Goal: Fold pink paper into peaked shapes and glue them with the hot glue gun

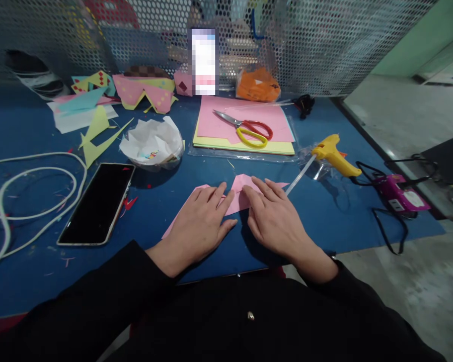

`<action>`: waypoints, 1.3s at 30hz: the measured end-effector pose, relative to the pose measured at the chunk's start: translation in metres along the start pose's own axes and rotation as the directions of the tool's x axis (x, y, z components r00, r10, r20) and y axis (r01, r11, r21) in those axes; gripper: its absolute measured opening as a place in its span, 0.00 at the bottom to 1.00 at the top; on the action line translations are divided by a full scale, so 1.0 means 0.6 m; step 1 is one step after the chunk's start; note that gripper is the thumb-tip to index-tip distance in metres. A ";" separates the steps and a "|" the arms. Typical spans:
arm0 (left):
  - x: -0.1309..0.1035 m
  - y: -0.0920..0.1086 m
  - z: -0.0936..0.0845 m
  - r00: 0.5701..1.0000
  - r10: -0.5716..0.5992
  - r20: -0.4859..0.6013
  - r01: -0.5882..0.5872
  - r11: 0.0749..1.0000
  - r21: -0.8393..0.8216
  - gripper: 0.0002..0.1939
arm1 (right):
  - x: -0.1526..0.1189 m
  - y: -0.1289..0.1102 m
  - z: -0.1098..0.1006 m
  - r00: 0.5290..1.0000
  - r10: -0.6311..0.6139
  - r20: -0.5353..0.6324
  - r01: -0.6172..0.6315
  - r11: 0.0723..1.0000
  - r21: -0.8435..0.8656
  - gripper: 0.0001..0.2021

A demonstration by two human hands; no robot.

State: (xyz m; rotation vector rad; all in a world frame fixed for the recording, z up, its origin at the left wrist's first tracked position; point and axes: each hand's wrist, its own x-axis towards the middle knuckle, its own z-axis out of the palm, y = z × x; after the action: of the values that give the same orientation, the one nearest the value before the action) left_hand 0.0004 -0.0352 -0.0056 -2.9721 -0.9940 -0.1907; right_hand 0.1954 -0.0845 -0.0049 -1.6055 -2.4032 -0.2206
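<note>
A cut piece of pink paper [242, 203] lies on the blue table in front of me, partly hidden under both hands. My left hand [198, 221] rests flat on its left part, fingers stretched out. On the right part, my right hand [274, 213] presses with its fingers extended, palm down. The fingertips of the two hands are a short way apart, with pink paper showing between them. Beyond the paper, scissors [245, 128] with one red and one yellow handle lie on a stack of coloured sheets [211, 118].
A yellow glue gun [335, 156] with a clear stick lies at right, near a purple power strip [402, 193]. At left are a phone [98, 203], white cable [3, 201] and paper-lined bowl [153, 143]. Paper glasses [145, 90] stand by the mesh partition [305, 45].
</note>
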 end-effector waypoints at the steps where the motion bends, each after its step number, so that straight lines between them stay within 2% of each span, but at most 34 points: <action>1: 0.000 0.000 0.000 1.000 0.002 0.002 -0.002 1.000 0.002 0.31 | 0.002 0.000 0.001 1.000 -0.025 0.011 0.025 0.999 -0.025 0.22; 5: 0.000 0.000 0.000 1.000 0.007 0.010 -0.007 1.000 0.001 0.31 | 0.011 0.000 0.002 0.991 -0.117 0.063 0.124 0.985 -0.121 0.21; 9: 0.000 0.000 -0.001 1.000 0.005 0.016 -0.005 1.000 -0.008 0.30 | 0.014 0.001 0.005 0.985 -0.162 0.061 0.170 0.973 -0.159 0.21; 12: 0.000 0.001 -0.001 1.000 0.006 0.020 -0.006 1.000 -0.013 0.30 | 0.010 0.003 0.005 0.994 -0.109 0.028 0.111 0.990 -0.088 0.21; 17: 0.000 0.001 -0.002 1.000 -0.002 0.010 0.003 1.000 -0.021 0.29 | 0.000 0.009 0.002 0.990 0.081 -0.112 -0.068 0.990 0.120 0.26; 21: -0.001 0.000 0.001 1.000 0.007 -0.002 -0.007 1.000 -0.025 0.29 | 0.004 0.003 0.007 0.997 -0.016 -0.071 0.027 0.987 0.160 0.28; 25: -0.003 -0.001 0.005 0.999 0.010 -0.034 -0.010 1.000 -0.023 0.29 | 0.007 -0.009 0.018 0.996 -0.088 -0.012 0.089 0.990 0.109 0.27; 31: -0.002 -0.001 0.004 0.999 0.012 -0.034 -0.014 0.999 -0.035 0.30 | 0.001 -0.013 0.021 0.999 -0.046 -0.014 0.046 0.998 -0.038 0.25; 39: -0.002 0.000 0.006 1.000 0.003 -0.015 -0.004 0.999 -0.053 0.30 | 0.007 -0.017 0.015 0.999 -0.046 -0.019 0.045 0.998 -0.053 0.24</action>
State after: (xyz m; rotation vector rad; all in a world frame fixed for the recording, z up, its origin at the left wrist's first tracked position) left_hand 0.0001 -0.0356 -0.0091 -3.0151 -0.9979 -0.2428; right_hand 0.1836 -0.0822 -0.0119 -1.5634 -2.4402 -0.3098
